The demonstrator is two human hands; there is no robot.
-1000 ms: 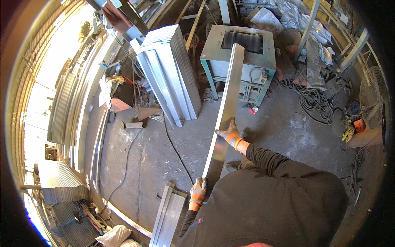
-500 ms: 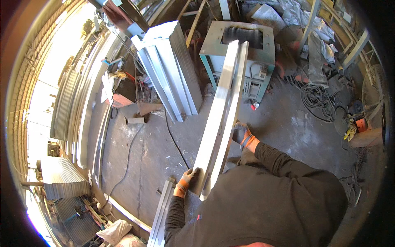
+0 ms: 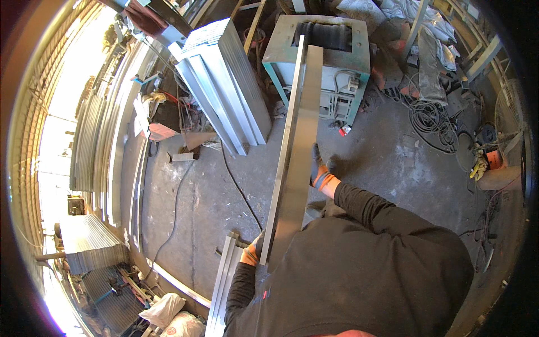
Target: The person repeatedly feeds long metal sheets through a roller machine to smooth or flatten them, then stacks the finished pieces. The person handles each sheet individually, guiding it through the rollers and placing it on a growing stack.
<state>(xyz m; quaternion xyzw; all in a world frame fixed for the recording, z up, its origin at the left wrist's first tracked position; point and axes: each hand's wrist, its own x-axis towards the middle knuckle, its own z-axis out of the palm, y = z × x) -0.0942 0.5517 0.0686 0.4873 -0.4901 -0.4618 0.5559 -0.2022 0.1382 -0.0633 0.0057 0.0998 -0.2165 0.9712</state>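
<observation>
A long silvery metal channel [image 3: 298, 146] slants up in front of my body, a broad flat face and a narrow side wall showing. My left hand [image 3: 254, 249], in a dark glove with an orange cuff, is closed on its lower left edge; some fingers are hidden. Partway up the opposite edge, my right hand [image 3: 319, 168], gloved alike, grips the channel with its fingers partly behind it. The upper end overlaps a grey-green metal cabinet [image 3: 278, 50] with a dark opening on top. Beside my left forearm lie more metal profiles [image 3: 223, 278].
A tall stack of metal profiles [image 3: 227, 92] stands left of the cabinet. A black cable [image 3: 238, 191] runs across the concrete floor [image 3: 179, 224]. Coiled cables [image 3: 429, 126] lie at the right. Corrugated sheets [image 3: 92, 241] and pale sacks [image 3: 165, 312] are at the left.
The channel has been turned about its length: its open groove faced up before, and now a flat face shows. My right hand has moved slightly up and left in view.
</observation>
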